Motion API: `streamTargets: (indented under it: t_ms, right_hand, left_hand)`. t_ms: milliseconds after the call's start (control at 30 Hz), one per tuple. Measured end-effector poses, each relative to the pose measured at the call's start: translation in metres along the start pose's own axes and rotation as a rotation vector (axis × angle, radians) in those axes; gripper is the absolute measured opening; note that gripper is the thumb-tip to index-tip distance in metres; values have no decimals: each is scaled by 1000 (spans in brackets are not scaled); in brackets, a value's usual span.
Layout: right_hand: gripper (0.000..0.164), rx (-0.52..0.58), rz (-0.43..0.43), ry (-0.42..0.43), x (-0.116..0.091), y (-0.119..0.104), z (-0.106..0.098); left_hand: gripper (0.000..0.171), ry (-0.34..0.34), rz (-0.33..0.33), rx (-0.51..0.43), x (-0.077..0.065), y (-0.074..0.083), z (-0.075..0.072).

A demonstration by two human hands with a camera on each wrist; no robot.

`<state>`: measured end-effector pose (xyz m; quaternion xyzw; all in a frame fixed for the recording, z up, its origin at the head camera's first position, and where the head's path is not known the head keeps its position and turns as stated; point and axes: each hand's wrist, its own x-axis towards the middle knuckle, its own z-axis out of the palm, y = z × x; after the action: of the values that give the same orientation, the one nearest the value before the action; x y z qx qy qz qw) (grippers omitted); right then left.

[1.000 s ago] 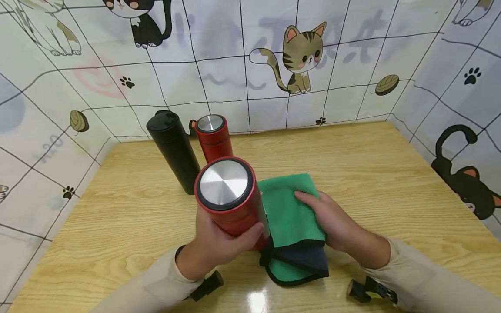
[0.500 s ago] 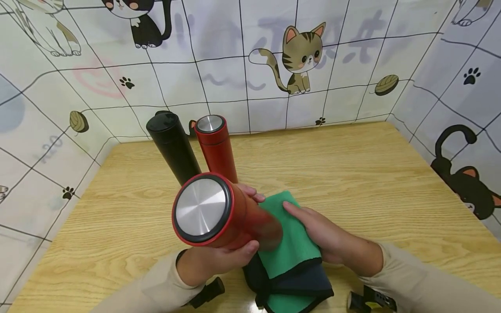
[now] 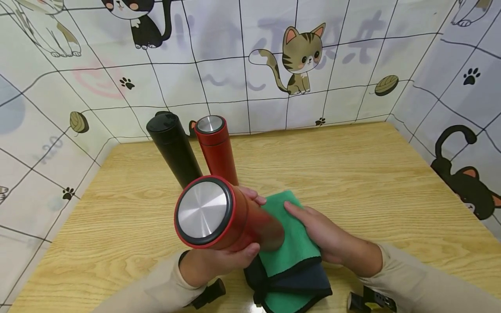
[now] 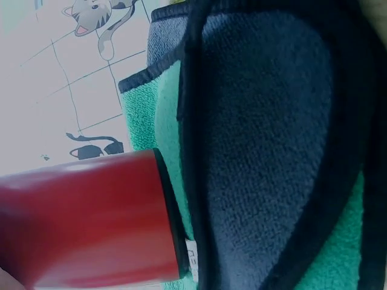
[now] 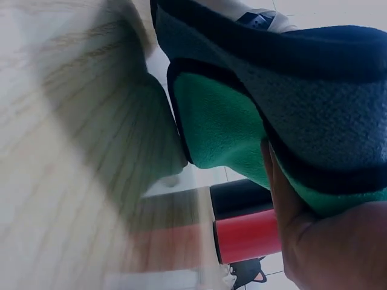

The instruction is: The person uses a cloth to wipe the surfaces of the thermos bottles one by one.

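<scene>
My left hand (image 3: pixel 219 263) grips a red thermos (image 3: pixel 254 217) with a silver lid, tilted so the lid faces up and left. Its base lies against a folded green cloth (image 3: pixel 291 230) with a dark blue side and black edging. My right hand (image 3: pixel 325 232) holds that cloth by its right side, thumb on top. From the left wrist, the thermos base (image 4: pixel 172 211) shows close against the cloth's layers. In the right wrist view, the fingers (image 5: pixel 281 187) lie along the cloth (image 5: pixel 224 121), which hangs just above the table.
A black thermos (image 3: pixel 174 148) and a second red thermos (image 3: pixel 217 152) stand upright on the wooden table (image 3: pixel 352 174), left of centre. Behind and at both sides rise walls (image 3: pixel 219 82) with a cartoon cat print. Wrist camera mounts (image 3: pixel 207 293) sit under both forearms.
The red thermos has tipped over, its lid swinging left and nearer and its base turning right onto the cloth. The cloth and right hand have shifted slightly left and nearer.
</scene>
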<state>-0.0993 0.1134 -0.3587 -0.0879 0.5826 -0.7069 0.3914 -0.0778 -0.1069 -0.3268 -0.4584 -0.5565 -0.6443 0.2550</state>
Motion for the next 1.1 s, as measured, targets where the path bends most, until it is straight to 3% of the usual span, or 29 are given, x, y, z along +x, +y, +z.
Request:
streamTargets:
  t_ms: [200, 333, 700, 967, 1100]
  right_hand:
    - [67, -3, 0, -22, 0, 0, 1]
    - [66, -9, -8, 4, -1, -2, 0]
    - [62, -27, -16, -10, 0, -1, -1]
    - [52, -84, -24, -13, 0, -10, -14]
    - [43, -213, -26, -9, -1, -15, -32]
  left_hand:
    - [69, 40, -19, 22, -4, 3, -2]
    - [63, 79, -22, 48, -3, 2, -1]
    - [64, 28, 51, 4, -1, -3, 5]
    - [65, 67, 19, 57, 5, -8, 3]
    - [73, 147, -68, 111, 17, -13, 5]
